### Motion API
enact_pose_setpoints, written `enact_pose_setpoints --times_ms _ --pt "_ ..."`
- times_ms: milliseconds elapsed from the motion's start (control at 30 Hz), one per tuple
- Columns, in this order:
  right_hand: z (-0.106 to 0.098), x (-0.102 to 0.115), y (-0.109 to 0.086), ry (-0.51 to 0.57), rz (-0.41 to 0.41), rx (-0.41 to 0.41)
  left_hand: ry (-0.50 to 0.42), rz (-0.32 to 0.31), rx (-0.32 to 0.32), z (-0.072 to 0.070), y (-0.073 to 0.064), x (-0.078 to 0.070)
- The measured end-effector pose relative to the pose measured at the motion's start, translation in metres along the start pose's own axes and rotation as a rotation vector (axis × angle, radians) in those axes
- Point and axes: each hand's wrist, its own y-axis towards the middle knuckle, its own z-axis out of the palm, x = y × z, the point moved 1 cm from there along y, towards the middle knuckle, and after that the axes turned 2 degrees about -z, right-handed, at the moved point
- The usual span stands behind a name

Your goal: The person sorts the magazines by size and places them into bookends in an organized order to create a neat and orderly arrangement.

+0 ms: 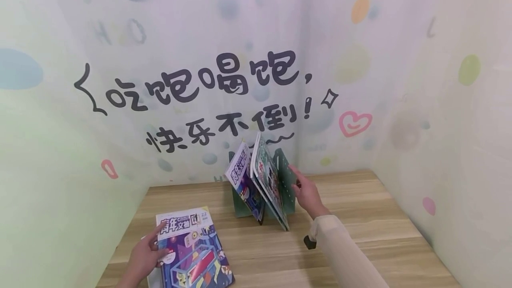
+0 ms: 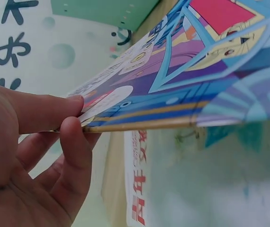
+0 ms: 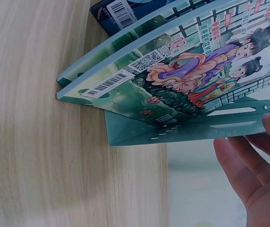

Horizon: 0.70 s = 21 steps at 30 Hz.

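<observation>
In the head view my left hand (image 1: 145,256) pinches the left edge of a purple-and-blue magazine (image 1: 196,252) between thumb and fingers. The left wrist view shows that magazine tilted above a pale magazine (image 2: 182,184) with red lettering. My right hand (image 1: 310,194) holds the right side panel of a green book rack (image 1: 287,181), thumb on the inner face and fingers outside. Within the rack lean two green illustrated magazines (image 3: 139,80), with figures in robes on the front one. Left of these leans another purple-and-blue magazine (image 1: 245,183).
The wood-grain table (image 1: 352,234) meets printed walls (image 1: 224,21) at its back and sides. Close behind the rack is the back wall. A small dark object (image 1: 310,242) shows at my right wrist.
</observation>
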Motion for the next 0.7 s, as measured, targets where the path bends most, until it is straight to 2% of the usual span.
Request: enact_pose_setpoints --times_ms 267,467,700 --pt "0.0 0.0 0.0 0.007 -0.006 0.001 0.061 -0.001 -0.009 0.002 -0.001 -0.017" --pt "0.001 0.0 0.0 0.024 0.017 0.007 0.021 -0.005 0.011 0.003 -0.006 -0.027" --pt "0.0 0.0 0.001 0.021 0.028 0.007 0.052 -0.001 0.008 0.004 -0.012 -0.037"
